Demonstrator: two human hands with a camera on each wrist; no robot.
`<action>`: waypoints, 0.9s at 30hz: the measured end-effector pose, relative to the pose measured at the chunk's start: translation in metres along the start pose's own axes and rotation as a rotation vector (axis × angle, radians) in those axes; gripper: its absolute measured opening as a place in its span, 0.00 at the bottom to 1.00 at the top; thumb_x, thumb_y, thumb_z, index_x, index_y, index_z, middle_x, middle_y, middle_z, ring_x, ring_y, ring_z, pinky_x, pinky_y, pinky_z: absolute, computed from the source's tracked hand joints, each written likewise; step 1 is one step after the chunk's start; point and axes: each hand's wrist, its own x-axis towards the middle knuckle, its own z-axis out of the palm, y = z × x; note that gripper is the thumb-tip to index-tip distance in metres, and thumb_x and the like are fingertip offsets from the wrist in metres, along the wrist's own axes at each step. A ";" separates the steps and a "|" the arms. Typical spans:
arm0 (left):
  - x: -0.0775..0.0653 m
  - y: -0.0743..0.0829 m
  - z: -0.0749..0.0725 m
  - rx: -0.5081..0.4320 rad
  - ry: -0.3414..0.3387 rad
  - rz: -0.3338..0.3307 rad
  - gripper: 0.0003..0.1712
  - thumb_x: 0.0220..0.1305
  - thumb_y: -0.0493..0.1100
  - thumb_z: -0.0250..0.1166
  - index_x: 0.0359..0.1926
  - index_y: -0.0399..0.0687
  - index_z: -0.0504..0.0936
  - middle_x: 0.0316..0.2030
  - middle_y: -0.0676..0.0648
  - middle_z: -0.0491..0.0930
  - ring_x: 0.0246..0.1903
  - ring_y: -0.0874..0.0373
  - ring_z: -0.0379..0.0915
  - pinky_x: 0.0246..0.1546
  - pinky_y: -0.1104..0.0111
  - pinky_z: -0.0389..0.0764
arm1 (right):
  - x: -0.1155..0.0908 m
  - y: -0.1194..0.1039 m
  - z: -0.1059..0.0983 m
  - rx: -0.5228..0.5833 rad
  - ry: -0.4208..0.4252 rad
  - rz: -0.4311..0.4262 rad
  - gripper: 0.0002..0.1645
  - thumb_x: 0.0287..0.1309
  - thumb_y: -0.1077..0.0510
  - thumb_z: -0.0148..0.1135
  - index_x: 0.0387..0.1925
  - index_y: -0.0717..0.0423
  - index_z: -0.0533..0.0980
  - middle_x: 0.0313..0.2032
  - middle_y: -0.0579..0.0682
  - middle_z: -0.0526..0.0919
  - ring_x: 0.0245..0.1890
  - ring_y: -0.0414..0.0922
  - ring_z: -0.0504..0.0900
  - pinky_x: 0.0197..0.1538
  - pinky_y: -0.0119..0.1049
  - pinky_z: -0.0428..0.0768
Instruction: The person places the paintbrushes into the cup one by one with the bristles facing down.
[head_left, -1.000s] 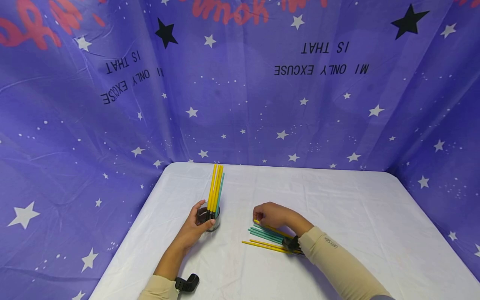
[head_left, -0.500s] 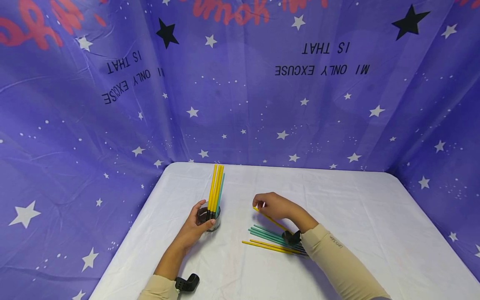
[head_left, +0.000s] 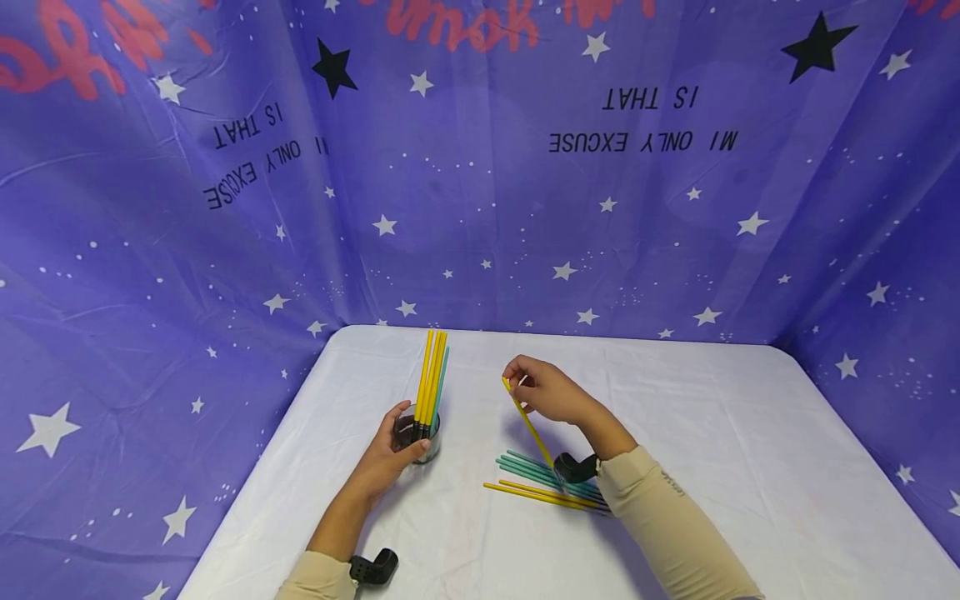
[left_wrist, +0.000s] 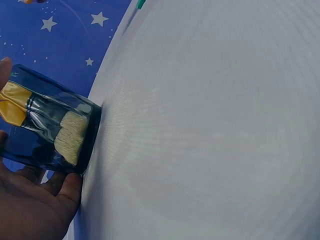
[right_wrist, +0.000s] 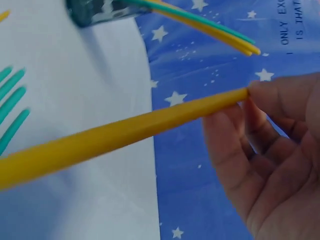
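Note:
My left hand (head_left: 384,462) grips a clear glass (head_left: 432,452) standing at the left of the white table. In it lean several yellow-handled paintbrushes (head_left: 431,375) and a teal-handled paintbrush (head_left: 444,379), handles up; the left wrist view shows pale bristles (left_wrist: 71,139) at the glass's bottom. With thumb and fingers, my right hand (head_left: 553,392) pinches the handle end of another yellow paintbrush (head_left: 531,427), which slants down toward the wrist camera. That brush's lower end is hidden behind the camera.
Under my right forearm lie several teal-handled paintbrushes (head_left: 521,469), with two yellow-handled paintbrushes (head_left: 525,493) on their near side. A purple star-printed cloth (head_left: 525,208) hangs behind and beside the white table (head_left: 675,400).
My right hand has lifted the yellow paintbrush's handle end up and away from the pile, so the brush now stands steeper. The left hand and glass have stayed in place.

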 end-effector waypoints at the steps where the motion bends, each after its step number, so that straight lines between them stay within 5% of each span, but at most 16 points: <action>1: 0.000 0.000 0.000 0.001 -0.001 -0.001 0.48 0.63 0.39 0.69 0.77 0.50 0.50 0.69 0.36 0.61 0.65 0.41 0.63 0.56 0.60 0.71 | 0.001 -0.001 0.000 0.023 0.020 -0.005 0.07 0.68 0.67 0.53 0.46 0.61 0.73 0.37 0.53 0.75 0.36 0.47 0.80 0.37 0.46 0.83; 27: 0.001 -0.002 0.001 -0.010 0.006 -0.007 0.48 0.63 0.39 0.69 0.76 0.52 0.51 0.70 0.37 0.61 0.66 0.42 0.62 0.59 0.58 0.69 | 0.040 -0.055 0.021 0.549 0.479 -0.118 0.11 0.68 0.71 0.54 0.50 0.62 0.68 0.41 0.55 0.73 0.38 0.44 0.79 0.43 0.41 0.83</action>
